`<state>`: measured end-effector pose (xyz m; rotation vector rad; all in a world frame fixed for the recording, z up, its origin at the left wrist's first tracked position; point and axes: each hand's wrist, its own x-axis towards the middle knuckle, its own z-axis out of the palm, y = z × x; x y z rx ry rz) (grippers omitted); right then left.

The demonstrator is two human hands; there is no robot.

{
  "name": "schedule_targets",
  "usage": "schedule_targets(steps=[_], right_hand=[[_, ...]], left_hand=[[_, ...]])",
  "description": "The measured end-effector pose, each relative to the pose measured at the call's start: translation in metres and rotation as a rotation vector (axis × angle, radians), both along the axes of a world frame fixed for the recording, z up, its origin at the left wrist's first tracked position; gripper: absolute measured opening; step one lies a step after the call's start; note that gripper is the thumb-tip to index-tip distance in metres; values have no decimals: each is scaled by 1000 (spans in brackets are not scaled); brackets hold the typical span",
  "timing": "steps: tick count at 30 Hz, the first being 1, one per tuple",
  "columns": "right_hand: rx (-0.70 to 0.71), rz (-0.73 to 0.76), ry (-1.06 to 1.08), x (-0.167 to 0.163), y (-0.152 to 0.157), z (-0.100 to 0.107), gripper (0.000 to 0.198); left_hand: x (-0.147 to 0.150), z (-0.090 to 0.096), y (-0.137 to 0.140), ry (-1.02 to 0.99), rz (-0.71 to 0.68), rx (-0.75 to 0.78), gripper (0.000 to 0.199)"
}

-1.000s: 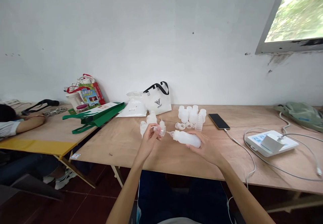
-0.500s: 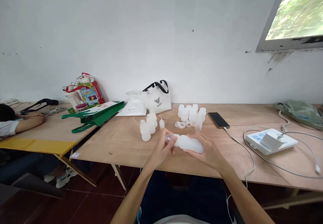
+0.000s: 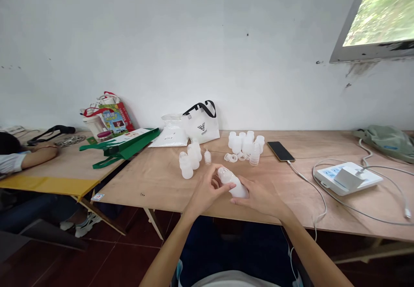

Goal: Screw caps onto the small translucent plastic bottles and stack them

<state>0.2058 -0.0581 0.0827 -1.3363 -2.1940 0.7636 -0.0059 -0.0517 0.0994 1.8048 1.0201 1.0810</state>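
Bottle (image 3: 236, 187) newly turned, contents unclear

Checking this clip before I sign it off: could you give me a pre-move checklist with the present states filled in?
1. Right hand gripping the milky plastic bottle: ok, wrapped around its body.
2. Left hand supporting the other end: ok, fingers around the clear cap.
3. Clear cap fully seated: cannot tell, too small and partly covered.
4. Bottle upright: not ok, held tilted.
5. Smartphone clear of both hands: ok, lying apart beyond the right hand.
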Motion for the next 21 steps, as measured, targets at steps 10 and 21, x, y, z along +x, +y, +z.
schedule_targets(steps=[10,21], right_hand=[[0,-59,-55,-22,5,-25,33],[29,67,-158,-15,19,-47,50]], left_hand=[[4,-25,15,333,82,79,36],[-48,8,24,248,420,147,56]])
